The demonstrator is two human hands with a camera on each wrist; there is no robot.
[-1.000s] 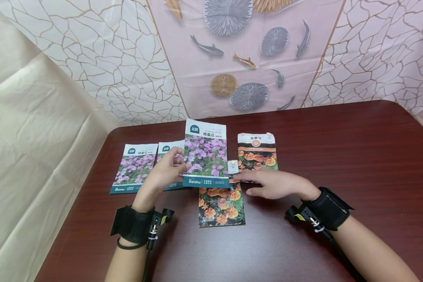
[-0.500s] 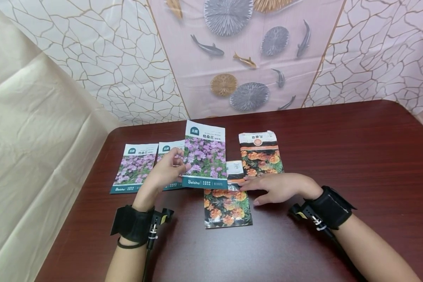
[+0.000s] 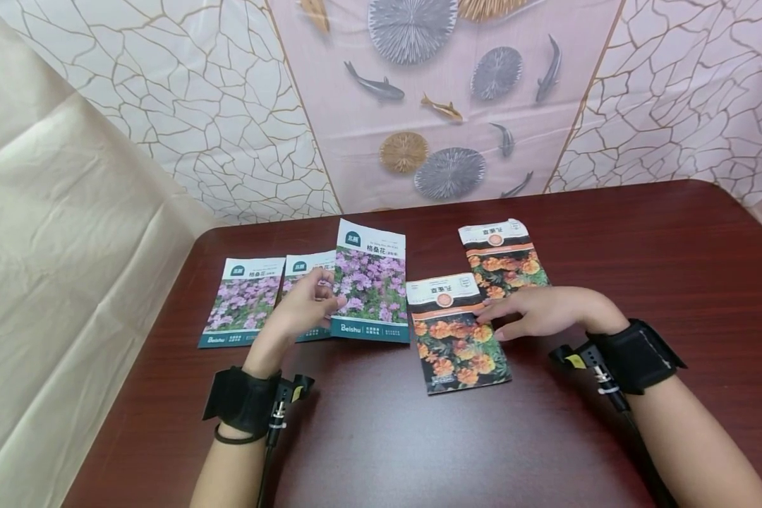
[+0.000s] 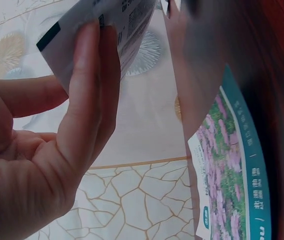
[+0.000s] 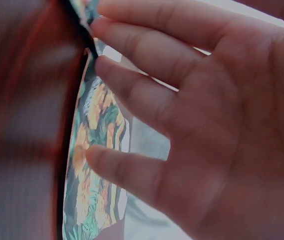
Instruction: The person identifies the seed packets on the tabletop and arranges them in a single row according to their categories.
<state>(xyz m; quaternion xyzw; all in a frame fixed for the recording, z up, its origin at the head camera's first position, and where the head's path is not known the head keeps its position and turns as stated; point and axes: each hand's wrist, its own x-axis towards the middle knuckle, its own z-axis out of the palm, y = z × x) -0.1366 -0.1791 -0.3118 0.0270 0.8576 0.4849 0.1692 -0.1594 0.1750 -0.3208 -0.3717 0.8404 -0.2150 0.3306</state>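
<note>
My left hand (image 3: pixel 300 308) pinches a purple-flower seed packet (image 3: pixel 371 282) by its left edge, holding it tilted up. In the left wrist view, fingers lie against the packet's printed back (image 4: pixel 127 30), with the thumb on the other side. My right hand (image 3: pixel 542 310), fingers nearly straight, has its fingertips at the right edge of the front orange-flower seed packet (image 3: pixel 460 346). A second orange-flower seed packet (image 3: pixel 502 257) lies just behind, its lower edge partly covered by that hand. The right wrist view shows an orange-flower packet (image 5: pixel 94 175) beyond the spread fingers.
Two more purple-flower seed packets, one at far left (image 3: pixel 241 303) and one partly hidden behind my left hand (image 3: pixel 310 264), lie on the dark red table (image 3: pixel 355 437). A patterned cloth (image 3: pixel 228 106) hangs behind the table; a cream cloth (image 3: pixel 70 247) borders its left side.
My right hand has slid right, taking the front orange-flower packet out from under the held one; the rear orange packet has also shifted right and turned. My left hand has stayed nearly still.
</note>
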